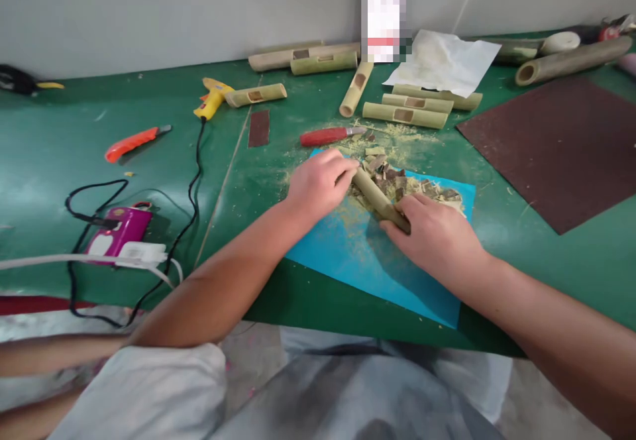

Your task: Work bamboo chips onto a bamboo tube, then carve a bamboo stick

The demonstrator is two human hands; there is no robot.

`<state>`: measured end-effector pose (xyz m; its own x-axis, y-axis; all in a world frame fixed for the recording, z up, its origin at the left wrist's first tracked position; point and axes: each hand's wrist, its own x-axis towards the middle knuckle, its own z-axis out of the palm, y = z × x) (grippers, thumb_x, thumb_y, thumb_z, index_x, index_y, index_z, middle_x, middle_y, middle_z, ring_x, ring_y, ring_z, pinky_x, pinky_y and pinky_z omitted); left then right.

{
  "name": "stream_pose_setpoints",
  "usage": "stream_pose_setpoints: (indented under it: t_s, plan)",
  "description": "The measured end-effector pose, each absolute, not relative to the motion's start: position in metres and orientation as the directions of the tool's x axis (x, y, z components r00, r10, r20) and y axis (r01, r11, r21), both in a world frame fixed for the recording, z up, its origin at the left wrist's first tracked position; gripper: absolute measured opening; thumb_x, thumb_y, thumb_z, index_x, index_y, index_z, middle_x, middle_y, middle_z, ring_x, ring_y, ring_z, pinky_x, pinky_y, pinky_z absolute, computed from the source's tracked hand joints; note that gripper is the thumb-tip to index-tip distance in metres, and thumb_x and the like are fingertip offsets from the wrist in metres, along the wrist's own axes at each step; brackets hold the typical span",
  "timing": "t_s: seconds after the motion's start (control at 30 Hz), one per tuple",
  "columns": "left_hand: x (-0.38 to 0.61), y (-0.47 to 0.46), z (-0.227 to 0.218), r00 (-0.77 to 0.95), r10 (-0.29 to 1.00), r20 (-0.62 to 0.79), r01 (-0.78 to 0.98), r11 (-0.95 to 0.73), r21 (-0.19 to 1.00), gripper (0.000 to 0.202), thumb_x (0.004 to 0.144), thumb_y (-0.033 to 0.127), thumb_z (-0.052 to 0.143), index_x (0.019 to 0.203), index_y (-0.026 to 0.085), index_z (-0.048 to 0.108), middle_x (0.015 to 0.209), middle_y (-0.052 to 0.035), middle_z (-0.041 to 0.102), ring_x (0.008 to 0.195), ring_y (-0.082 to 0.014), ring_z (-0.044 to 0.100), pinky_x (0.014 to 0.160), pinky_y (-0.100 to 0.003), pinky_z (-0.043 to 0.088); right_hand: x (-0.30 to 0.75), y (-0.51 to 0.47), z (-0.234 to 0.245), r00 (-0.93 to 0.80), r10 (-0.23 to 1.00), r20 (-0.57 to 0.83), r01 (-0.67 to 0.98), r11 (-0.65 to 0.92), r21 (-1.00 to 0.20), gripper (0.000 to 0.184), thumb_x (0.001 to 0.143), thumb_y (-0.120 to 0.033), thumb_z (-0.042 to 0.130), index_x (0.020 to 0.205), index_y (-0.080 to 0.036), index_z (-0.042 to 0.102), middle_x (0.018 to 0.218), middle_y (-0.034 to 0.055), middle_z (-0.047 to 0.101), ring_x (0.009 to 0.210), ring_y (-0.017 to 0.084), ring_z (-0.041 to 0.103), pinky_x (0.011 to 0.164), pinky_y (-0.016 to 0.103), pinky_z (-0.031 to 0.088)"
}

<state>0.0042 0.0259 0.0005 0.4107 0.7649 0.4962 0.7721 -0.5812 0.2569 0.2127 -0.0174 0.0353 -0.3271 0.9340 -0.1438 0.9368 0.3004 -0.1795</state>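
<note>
Between my two hands a bamboo tube lies at a slant over a blue sheet. My left hand is closed around its far end, and my right hand grips the near end. Bamboo chips and shavings are heaped just behind the tube, with fine dust spread over the sheet. Past the sheet's far edge lies a red-handled knife, its short metal blade pointing right.
Cut bamboo tubes with notches lie at the back. A yellow glue gun, an orange utility knife and a purple power strip with cords are left. Brown sandpaper lies right. Another person's arm shows lower left.
</note>
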Motion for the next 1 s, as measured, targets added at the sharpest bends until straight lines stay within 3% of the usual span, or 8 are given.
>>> stream_pose_setpoints:
  t_s: [0.17,0.5,0.63,0.77,0.9,1.0]
  plan:
    - [0.007,0.018,-0.001,0.491,0.748,0.446,0.727,-0.634,0.264,0.030,0.105,0.028,0.047,0.113,0.015,0.073,0.094,-0.0091,0.072,0.084,-0.0174,0.068,0.074,-0.028,0.054,0.213,-0.017,0.034,-0.353,0.927,-0.126,0.925,0.326,-0.194,0.023,0.094,-0.039,0.057,0.086,-0.018,0.063,0.085,0.0065,0.065,0.071,0.018,0.056,0.059,0.031,0.025]
    - [0.010,0.011,0.004,0.539,0.727,0.426,0.649,-0.680,0.341,0.028,0.104,0.026,0.049,0.109,0.015,0.074,0.096,-0.0088,0.073,0.088,-0.0180,0.070,0.076,-0.029,0.056,0.213,-0.017,0.034,-0.354,0.923,-0.154,0.926,0.323,-0.194,0.023,0.095,-0.037,0.057,0.090,-0.016,0.064,0.088,0.0076,0.065,0.073,0.018,0.056,0.058,0.031,0.022]
    - [0.008,0.014,0.003,0.463,0.745,0.480,0.703,-0.638,0.314,0.026,0.103,0.025,0.051,0.107,0.016,0.075,0.094,-0.0084,0.072,0.086,-0.0177,0.069,0.075,-0.029,0.056,0.214,-0.017,0.033,-0.337,0.931,-0.143,0.932,0.308,-0.192,0.023,0.095,-0.038,0.056,0.089,-0.017,0.063,0.087,0.0070,0.065,0.071,0.018,0.055,0.058,0.031,0.021]
    - [0.009,0.014,0.003,0.588,0.689,0.424,0.619,-0.721,0.312,0.027,0.103,0.027,0.050,0.109,0.017,0.075,0.097,-0.0083,0.073,0.088,-0.0180,0.070,0.074,-0.028,0.055,0.213,-0.017,0.033,-0.347,0.928,-0.135,0.928,0.320,-0.189,0.022,0.094,-0.037,0.057,0.088,-0.017,0.063,0.086,0.0067,0.064,0.071,0.018,0.055,0.058,0.031,0.021]
    - [0.008,0.015,0.002,0.493,0.726,0.480,0.684,-0.664,0.303,0.027,0.103,0.026,0.051,0.107,0.015,0.075,0.096,-0.0095,0.073,0.087,-0.0188,0.070,0.074,-0.029,0.055,0.213,-0.017,0.034,-0.323,0.937,-0.135,0.936,0.295,-0.194,0.023,0.094,-0.039,0.056,0.087,-0.018,0.063,0.086,0.0065,0.065,0.070,0.018,0.055,0.058,0.031,0.022]
    - [0.008,0.014,0.002,0.573,0.697,0.432,0.634,-0.711,0.306,0.027,0.104,0.027,0.050,0.111,0.018,0.075,0.093,-0.0072,0.073,0.085,-0.0171,0.069,0.072,-0.027,0.054,0.213,-0.017,0.034,-0.348,0.929,-0.129,0.928,0.321,-0.192,0.021,0.094,-0.037,0.056,0.088,-0.017,0.063,0.087,0.0069,0.065,0.072,0.018,0.057,0.059,0.031,0.022]
